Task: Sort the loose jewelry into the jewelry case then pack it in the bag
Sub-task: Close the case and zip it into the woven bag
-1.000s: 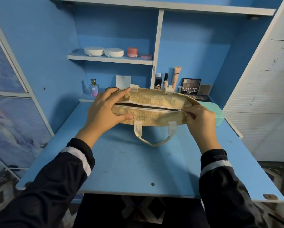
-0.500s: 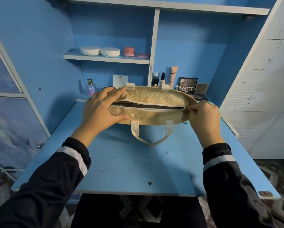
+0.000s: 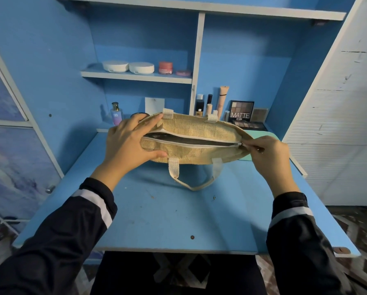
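A tan woven bag [image 3: 196,128] with white handles lies on the blue desk [image 3: 178,213], its white zipper open along the top and a dark inside showing. My left hand [image 3: 128,145] grips the bag's left end, thumb under and fingers over it. My right hand [image 3: 267,154] pinches the zipper pull [image 3: 241,145] at the bag's right end. A teal case [image 3: 261,137] lies just behind the bag at the right, mostly hidden by the bag and my right hand. No loose jewelry shows.
Along the back of the desk stand a perfume bottle [image 3: 116,113], several makeup tubes [image 3: 223,101] and a MATTE palette [image 3: 241,111]. The shelf [image 3: 135,76] above holds white round compacts and pink jars. A white cabinet wall [image 3: 335,124] stands at the right.
My right hand has stayed pinching the zipper pull at the bag's right end. The bag and my left hand have kept their place, and the view has shifted slightly.
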{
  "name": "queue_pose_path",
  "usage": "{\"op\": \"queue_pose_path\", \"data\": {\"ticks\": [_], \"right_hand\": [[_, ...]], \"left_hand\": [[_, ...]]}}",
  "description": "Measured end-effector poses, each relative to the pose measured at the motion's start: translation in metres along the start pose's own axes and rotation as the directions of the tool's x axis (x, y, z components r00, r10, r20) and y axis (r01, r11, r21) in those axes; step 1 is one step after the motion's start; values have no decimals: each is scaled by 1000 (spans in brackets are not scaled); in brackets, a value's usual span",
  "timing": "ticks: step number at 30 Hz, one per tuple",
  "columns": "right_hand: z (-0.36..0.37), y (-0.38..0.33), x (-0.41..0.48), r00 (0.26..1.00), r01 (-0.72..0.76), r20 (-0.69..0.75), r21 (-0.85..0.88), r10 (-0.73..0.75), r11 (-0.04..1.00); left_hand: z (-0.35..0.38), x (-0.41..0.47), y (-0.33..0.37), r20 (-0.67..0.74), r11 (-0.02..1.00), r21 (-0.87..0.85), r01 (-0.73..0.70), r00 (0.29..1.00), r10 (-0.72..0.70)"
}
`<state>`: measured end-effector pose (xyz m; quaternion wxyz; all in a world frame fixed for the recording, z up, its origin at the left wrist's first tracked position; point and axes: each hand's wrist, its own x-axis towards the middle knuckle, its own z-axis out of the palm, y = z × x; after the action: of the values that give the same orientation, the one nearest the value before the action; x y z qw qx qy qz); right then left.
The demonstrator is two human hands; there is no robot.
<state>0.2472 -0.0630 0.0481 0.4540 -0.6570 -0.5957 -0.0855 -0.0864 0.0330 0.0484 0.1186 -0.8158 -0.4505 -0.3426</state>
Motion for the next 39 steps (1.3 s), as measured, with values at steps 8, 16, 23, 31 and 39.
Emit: {"op": "queue_pose_path", "data": {"ticks": [8, 16, 23, 31, 39], "right_hand": [[-2, 5, -2, 1000, 6, 11, 74, -7, 997], [8, 4, -7, 1000, 18, -8, 49, -17, 999], [51, -47, -32, 976, 210, -80, 79, -203, 975], [90, -65, -41, 937, 256, 189, 198, -293, 946], [96, -66, -40, 806, 146, 586, -52, -88, 988]], "left_hand": [[-2, 1, 5, -4, 1000, 24, 3, 1000, -3], [-3, 3, 5, -18, 1000, -6, -21, 1000, 21], [-1, 3, 9, -31, 991, -130, 6, 999, -11], [0, 11, -7, -93, 962, -259, -82, 994, 60], [7, 16, -8, -140, 911, -383, -151, 985, 104]]}}
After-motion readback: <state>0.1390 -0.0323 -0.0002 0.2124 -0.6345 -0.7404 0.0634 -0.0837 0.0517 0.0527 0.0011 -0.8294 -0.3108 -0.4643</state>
